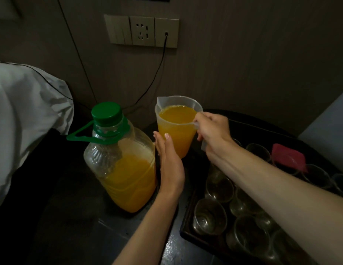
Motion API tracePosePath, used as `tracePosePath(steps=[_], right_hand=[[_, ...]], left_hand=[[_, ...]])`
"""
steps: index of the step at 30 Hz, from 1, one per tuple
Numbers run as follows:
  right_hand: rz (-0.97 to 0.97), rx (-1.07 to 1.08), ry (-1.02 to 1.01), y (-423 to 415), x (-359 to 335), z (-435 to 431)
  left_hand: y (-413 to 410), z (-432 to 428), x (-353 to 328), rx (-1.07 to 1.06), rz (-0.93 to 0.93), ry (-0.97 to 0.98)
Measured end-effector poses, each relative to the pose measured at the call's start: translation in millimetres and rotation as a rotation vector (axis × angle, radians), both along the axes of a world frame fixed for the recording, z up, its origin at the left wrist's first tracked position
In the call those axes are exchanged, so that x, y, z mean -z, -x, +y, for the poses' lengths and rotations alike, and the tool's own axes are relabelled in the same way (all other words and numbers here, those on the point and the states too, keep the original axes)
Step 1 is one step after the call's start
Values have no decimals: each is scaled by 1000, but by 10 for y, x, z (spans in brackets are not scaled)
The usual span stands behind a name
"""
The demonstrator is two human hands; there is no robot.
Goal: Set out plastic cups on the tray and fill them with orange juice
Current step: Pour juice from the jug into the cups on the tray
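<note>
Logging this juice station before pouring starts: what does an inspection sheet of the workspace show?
Surface: dark, glossy table; dark tray on its right side.
Job's things: translucent jug nearly full of orange juice; bottle about half full, green cap on; clear cups on the tray, those in view empty.
Clutter: pink object among the far cups, kind unclear.
Hands: right hand grips the jug's handle; left hand lies flat against the jug's side.
Cables: black cable plugged into the wall plate, hanging behind the bottle; thin cable slanting down the wall.
Surroundings: white bedding at left.
</note>
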State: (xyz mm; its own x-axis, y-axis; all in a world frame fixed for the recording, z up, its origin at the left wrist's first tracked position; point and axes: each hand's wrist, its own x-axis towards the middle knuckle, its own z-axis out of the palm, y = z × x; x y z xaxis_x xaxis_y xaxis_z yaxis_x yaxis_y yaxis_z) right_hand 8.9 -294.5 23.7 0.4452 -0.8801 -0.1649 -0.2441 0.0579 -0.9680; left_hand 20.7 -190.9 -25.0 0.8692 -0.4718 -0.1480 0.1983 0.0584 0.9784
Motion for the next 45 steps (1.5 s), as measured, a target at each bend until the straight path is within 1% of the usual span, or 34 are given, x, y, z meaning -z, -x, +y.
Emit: tracePosePath(steps=[2,7,11,14,19,23,26,29,35,45], right_hand=[[10,-2,6,48,-164,-14],[-28,9,-24,219,-607,-87],[-109,22,-26,434,-899,-151],[-147,49,-17,637,-1069,-190],[-170,96,-16,961,-1244,-343],[-178,131,8,1205,-1295,-481],[-168,162,32,1373,-1288,-578],[-156,179,71,1507,-1262,-672],[-114,208,114,1719,-1144,-840],[-82,266,91,1857,-1031,-894]], left_hand=[[-9,-3,-15,6,-17,17],[6,-20,-154,31,-143,79],[37,-51,-271,90,-191,167],[128,-74,-382,162,-130,216],[313,-156,-539,280,-128,232],[505,-315,-675,346,-61,270],[689,-432,-727,357,-29,276],[821,-499,-738,388,56,316],[965,-569,-593,447,170,329],[1002,-672,-478,462,323,337]])
